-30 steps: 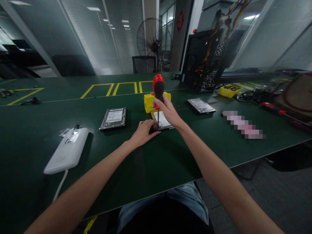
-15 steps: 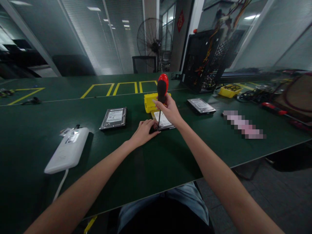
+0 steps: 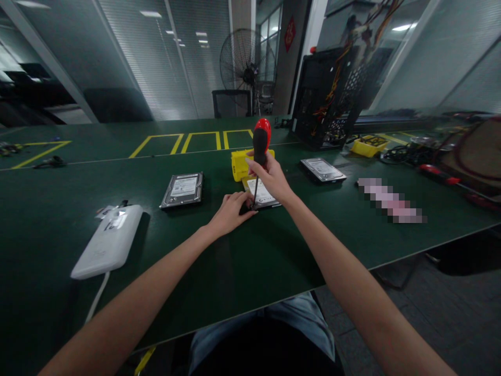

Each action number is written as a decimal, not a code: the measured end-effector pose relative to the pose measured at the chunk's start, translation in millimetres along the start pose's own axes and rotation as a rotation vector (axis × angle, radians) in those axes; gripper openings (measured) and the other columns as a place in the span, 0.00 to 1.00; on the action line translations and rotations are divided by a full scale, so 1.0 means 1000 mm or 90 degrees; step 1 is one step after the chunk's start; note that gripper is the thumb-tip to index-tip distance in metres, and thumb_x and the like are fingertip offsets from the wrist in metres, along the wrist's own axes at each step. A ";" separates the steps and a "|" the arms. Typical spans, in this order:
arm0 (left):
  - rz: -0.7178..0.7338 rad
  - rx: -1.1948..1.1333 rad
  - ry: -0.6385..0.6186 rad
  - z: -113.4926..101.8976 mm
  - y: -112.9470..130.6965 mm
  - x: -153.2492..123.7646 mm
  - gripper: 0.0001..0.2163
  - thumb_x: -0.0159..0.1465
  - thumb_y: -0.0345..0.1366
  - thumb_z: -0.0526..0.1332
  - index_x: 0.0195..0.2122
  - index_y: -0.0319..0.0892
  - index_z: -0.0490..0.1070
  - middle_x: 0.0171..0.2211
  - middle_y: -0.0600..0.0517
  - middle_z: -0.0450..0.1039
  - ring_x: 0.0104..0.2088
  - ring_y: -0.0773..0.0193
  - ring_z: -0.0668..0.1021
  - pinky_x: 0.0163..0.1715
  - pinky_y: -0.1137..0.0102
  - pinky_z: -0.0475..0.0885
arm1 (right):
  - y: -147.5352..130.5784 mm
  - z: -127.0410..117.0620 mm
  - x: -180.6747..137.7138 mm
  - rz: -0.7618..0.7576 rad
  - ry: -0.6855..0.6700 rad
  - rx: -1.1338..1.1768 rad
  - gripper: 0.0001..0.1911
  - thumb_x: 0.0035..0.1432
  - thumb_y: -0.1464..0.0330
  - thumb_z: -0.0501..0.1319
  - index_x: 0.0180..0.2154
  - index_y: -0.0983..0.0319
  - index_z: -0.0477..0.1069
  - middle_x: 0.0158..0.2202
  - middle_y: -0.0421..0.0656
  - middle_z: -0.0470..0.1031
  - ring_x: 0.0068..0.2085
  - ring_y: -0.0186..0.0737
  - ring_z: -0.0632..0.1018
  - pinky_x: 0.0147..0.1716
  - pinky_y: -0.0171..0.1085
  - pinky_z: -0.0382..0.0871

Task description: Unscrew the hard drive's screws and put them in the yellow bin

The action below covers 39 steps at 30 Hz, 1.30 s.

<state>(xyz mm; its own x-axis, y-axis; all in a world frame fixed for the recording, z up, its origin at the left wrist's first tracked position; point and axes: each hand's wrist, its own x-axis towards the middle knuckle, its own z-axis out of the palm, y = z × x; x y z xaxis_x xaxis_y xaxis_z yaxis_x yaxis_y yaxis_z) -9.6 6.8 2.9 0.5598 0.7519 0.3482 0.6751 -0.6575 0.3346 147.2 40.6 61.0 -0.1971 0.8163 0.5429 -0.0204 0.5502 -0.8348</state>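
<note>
My right hand [image 3: 272,180] is closed round a red and black screwdriver [image 3: 260,141], held nearly upright with its tip down on the near left corner of a hard drive [image 3: 263,194] lying flat on the green table [image 3: 242,261]. My left hand [image 3: 230,211] rests on the table against the drive's near left edge, fingers curled and pressing it. The drive's white label shows between the two hands.
A second hard drive [image 3: 182,189] lies to the left, a third [image 3: 323,169] to the right. A yellow box [image 3: 239,164] stands just behind the hands. A white device with a cable [image 3: 108,241] sits near left. A black computer case [image 3: 326,99] with wires stands at the back right.
The screwdriver's handle has tipped slightly to the right since a second ago, its tip staying on the drive. My left hand has not moved.
</note>
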 end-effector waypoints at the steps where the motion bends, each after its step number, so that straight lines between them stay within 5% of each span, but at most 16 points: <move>1: 0.000 -0.001 0.000 0.000 0.000 0.000 0.12 0.64 0.40 0.59 0.46 0.42 0.63 0.39 0.51 0.69 0.42 0.57 0.72 0.45 0.61 0.63 | 0.000 0.000 0.000 -0.001 -0.009 -0.004 0.17 0.58 0.57 0.57 0.45 0.59 0.64 0.33 0.40 0.68 0.34 0.35 0.72 0.38 0.38 0.68; 16: -0.001 0.005 0.008 0.002 0.000 0.001 0.12 0.63 0.40 0.60 0.45 0.42 0.64 0.38 0.51 0.69 0.42 0.57 0.72 0.46 0.61 0.62 | 0.002 0.000 0.001 -0.005 0.005 -0.018 0.14 0.54 0.62 0.61 0.41 0.60 0.64 0.41 0.44 0.71 0.38 0.36 0.75 0.37 0.37 0.71; 26: -0.002 -0.010 0.001 0.002 -0.002 0.002 0.12 0.63 0.39 0.60 0.46 0.42 0.63 0.38 0.52 0.69 0.42 0.58 0.72 0.46 0.61 0.62 | -0.005 -0.001 -0.002 -0.045 0.028 -0.161 0.16 0.53 0.57 0.62 0.35 0.64 0.69 0.33 0.42 0.71 0.34 0.34 0.72 0.33 0.35 0.65; 32: -0.003 -0.017 -0.003 0.000 0.000 0.000 0.12 0.63 0.39 0.60 0.46 0.43 0.63 0.39 0.52 0.69 0.42 0.58 0.72 0.46 0.61 0.62 | -0.006 0.001 -0.004 0.026 -0.004 -0.115 0.19 0.56 0.52 0.58 0.28 0.62 0.64 0.24 0.37 0.63 0.25 0.30 0.66 0.26 0.34 0.59; 39: -0.001 -0.014 0.001 0.000 0.000 0.000 0.11 0.63 0.40 0.59 0.44 0.43 0.64 0.38 0.52 0.69 0.41 0.58 0.72 0.44 0.62 0.62 | -0.007 0.000 -0.005 0.048 -0.048 0.002 0.20 0.59 0.53 0.52 0.31 0.63 0.66 0.30 0.41 0.68 0.33 0.32 0.71 0.35 0.35 0.65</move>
<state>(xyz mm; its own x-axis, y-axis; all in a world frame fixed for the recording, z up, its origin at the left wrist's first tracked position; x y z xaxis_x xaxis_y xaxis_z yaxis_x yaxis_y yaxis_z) -9.4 7.3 2.6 0.5585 0.7526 0.3488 0.6648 -0.6576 0.3543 148.6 32.5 64.5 -0.2719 0.8399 0.4697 -0.0051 0.4868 -0.8735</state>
